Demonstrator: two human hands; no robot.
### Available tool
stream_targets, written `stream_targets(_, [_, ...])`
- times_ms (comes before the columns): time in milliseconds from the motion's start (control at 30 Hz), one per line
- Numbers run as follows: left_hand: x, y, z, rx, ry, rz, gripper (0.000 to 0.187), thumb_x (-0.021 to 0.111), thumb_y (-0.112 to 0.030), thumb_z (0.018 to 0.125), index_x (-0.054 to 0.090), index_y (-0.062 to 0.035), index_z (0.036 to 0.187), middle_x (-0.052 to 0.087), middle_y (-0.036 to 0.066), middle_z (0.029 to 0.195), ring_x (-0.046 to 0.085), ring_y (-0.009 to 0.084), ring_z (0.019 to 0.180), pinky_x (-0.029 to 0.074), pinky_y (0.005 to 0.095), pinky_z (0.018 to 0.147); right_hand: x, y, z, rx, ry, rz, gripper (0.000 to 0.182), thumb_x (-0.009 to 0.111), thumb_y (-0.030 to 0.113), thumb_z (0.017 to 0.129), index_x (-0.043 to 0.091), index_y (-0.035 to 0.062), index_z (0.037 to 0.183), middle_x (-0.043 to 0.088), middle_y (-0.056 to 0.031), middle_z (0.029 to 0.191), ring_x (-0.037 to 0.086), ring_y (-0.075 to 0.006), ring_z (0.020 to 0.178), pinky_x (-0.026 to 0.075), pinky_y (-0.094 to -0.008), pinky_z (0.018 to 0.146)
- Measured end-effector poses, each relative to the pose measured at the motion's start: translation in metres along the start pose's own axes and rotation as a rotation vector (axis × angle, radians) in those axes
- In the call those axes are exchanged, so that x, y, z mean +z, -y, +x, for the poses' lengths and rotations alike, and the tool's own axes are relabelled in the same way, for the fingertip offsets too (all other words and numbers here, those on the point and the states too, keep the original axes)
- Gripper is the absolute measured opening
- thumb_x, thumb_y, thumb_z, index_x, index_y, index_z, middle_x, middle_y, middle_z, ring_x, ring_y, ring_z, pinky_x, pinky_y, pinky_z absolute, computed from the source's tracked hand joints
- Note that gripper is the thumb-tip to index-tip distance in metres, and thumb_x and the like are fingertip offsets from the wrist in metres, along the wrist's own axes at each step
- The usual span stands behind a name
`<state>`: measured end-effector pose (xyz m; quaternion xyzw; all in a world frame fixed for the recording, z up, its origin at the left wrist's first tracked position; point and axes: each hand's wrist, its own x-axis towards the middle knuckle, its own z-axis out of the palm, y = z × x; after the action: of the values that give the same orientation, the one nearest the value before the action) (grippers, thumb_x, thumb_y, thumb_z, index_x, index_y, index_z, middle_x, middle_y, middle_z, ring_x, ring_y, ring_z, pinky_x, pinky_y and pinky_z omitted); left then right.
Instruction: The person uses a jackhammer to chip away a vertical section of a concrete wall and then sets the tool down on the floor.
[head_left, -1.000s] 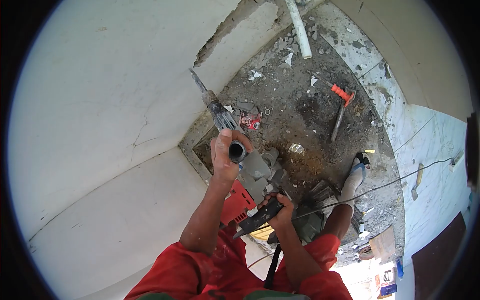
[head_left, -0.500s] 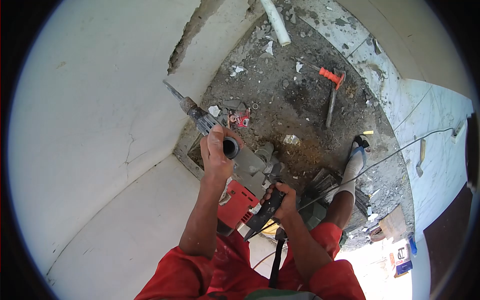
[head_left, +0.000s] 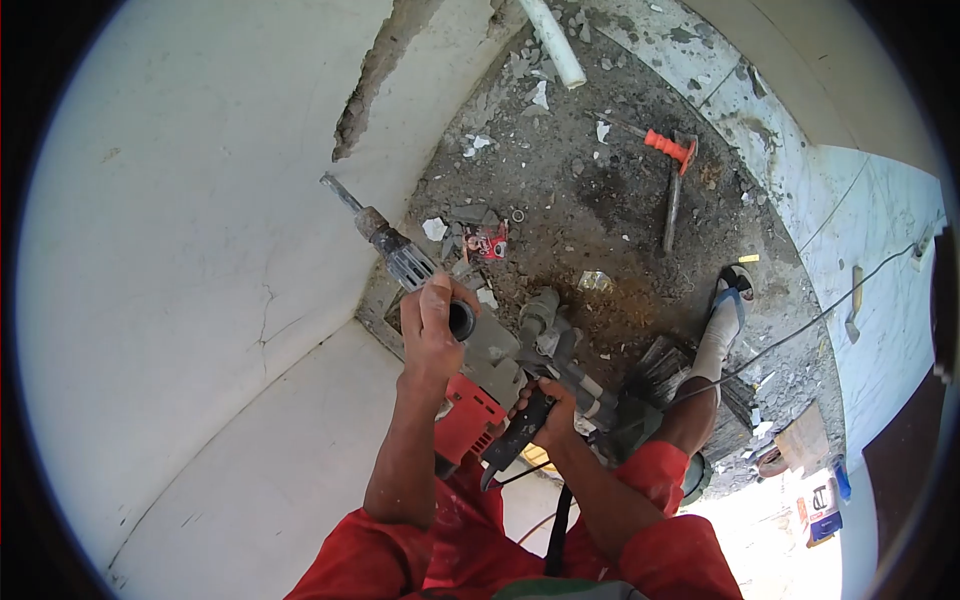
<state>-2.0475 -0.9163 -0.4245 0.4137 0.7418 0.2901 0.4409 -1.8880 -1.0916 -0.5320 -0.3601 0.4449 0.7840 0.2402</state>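
A red and grey demolition hammer [head_left: 470,410] fitted with a chisel bit [head_left: 342,193] is held across my front, angled up to the left. My left hand [head_left: 435,325] is closed around its round black side handle, just behind the ribbed front barrel. Further back, my right hand [head_left: 548,412] wraps round the black rear handle. The chisel tip overlaps the white wall [head_left: 200,220] in this view, a little below the lower end of a rough chased groove [head_left: 370,90].
Rubble covers the floor [head_left: 560,200]. On it lie a chisel with an orange grip [head_left: 668,146], a hammer [head_left: 672,205] and a white pipe [head_left: 555,45]. Grey pipe fittings [head_left: 545,320] lie behind the tool. A black cable [head_left: 800,330] runs to the right wall. My sandalled foot [head_left: 735,285] stands right.
The chisel tip has dropped slightly, further from the groove's lower end. The view has shifted a little, and more of the grey pipe fittings shows. Both hands keep their grip.
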Motion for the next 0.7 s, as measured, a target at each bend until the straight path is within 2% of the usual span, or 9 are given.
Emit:
stream_targets(167, [-0.025,0.010,-0.008,0.032,0.074,0.035,0.062,0.031,-0.040,0.100,0.060,0.0042,0.069,0.061,0.013,0.067,0.057,0.0215,0.067,0.044,0.0340,0.068,-0.006,-0.034,0.011,-0.026,0.026,0.035,0.017,0.060,0.022,0.078,0.059,0.0049,0.081,0.059,-0.0092,0.074,0.060,-0.0262,0.067,0.051,-0.0478,0.068])
stream_targets(267, [-0.033,0.012,-0.010,0.045,0.078,-0.065,0.062,0.031,-0.041,0.100,0.060,0.0044,0.069,0.060,0.014,0.069,0.057,0.0235,0.070,0.044,0.0350,0.070,-0.005,-0.036,0.020,-0.066,0.053,0.022,0.018,0.060,0.022,0.077,0.060,0.0045,0.082,0.059,-0.0090,0.074,0.060,-0.0267,0.068,0.050,-0.0480,0.070])
stream_targets(367, [-0.043,0.011,-0.013,0.110,0.106,-0.199,0.066,0.029,-0.046,0.100,0.060,0.0040,0.069,0.060,0.016,0.069,0.057,0.0259,0.071,0.044,0.0361,0.071,-0.005,-0.041,0.023,-0.092,0.078,0.041,0.019,0.061,0.022,0.077,0.060,0.0040,0.084,0.060,-0.0092,0.076,0.061,-0.0272,0.070,0.050,-0.0481,0.071])
stream_targets(467, [-0.053,0.011,-0.011,0.136,0.130,-0.193,0.076,0.021,-0.055,0.098,0.060,0.0036,0.069,0.060,0.016,0.070,0.057,0.0273,0.072,0.044,0.0369,0.073,0.001,-0.048,0.015,-0.092,0.092,0.052,0.020,0.061,0.021,0.077,0.061,0.0034,0.085,0.061,-0.0107,0.080,0.061,-0.0281,0.075,0.050,-0.0483,0.074])
stream_targets(500, [-0.055,0.011,-0.009,0.110,0.137,-0.168,0.083,0.014,-0.062,0.095,0.059,0.0026,0.068,0.059,0.015,0.070,0.056,0.0271,0.072,0.044,0.0370,0.074,0.003,-0.050,0.011,-0.084,0.098,0.048,0.020,0.061,0.021,0.077,0.061,0.0032,0.086,0.061,-0.0114,0.081,0.061,-0.0285,0.077,0.050,-0.0484,0.075])
stream_targets(600, [-0.050,-0.001,-0.010,0.125,0.068,-0.307,0.084,0.022,-0.070,0.092,0.059,0.0020,0.067,0.060,0.012,0.074,0.056,0.0206,0.072,0.042,0.0327,0.068,0.015,-0.044,-0.002,-0.053,0.119,0.050,0.021,0.062,0.020,0.077,0.061,0.0022,0.087,0.061,-0.0141,0.086,0.061,-0.0299,0.079,0.050,-0.0486,0.077])
stream_targets(700, [-0.034,0.000,-0.004,0.161,-0.126,-0.304,0.081,0.026,-0.068,0.093,0.057,0.0004,0.062,0.056,0.009,0.062,0.054,0.0198,0.062,0.041,0.0337,0.061,0.018,-0.032,-0.003,-0.018,0.149,0.022,0.023,0.062,0.021,0.077,0.062,0.0005,0.089,0.062,-0.0160,0.087,0.061,-0.0305,0.079,0.049,-0.0480,0.079])
